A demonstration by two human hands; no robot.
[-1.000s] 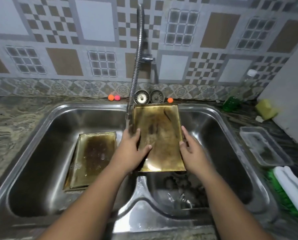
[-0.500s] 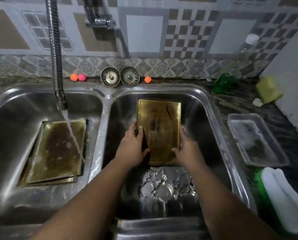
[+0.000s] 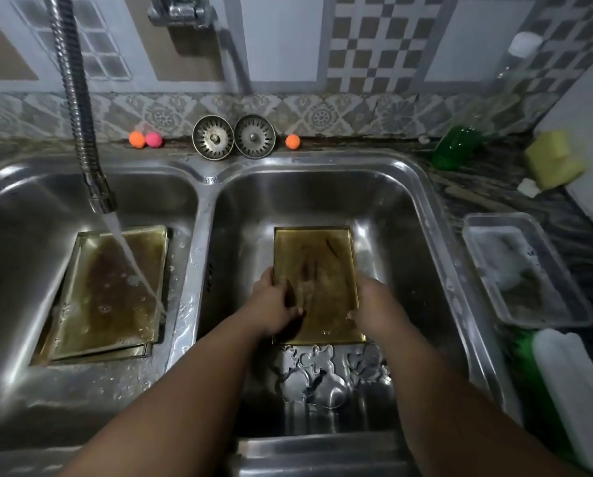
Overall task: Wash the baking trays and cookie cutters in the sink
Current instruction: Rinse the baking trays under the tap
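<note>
L hand point(image 3: 275, 302) grips the baking tray point(image 3: 317, 266) at its 8 o'clock edge, thumb on top, R hand point(image 3: 371, 304) clamped on the 4 o'clock edge, tray low in the sink point(image 3: 205, 215) R basin, cookie cutters point(image 3: 322, 373) just at its 6 o'clock, stacked trays point(image 3: 105, 297) at 9 o'clock in L basin under the running tap point(image 3: 99, 196).

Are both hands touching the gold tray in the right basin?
Touching. Head view: the left hand grips the tray by its left edge, the right hand by its right edge.
</note>
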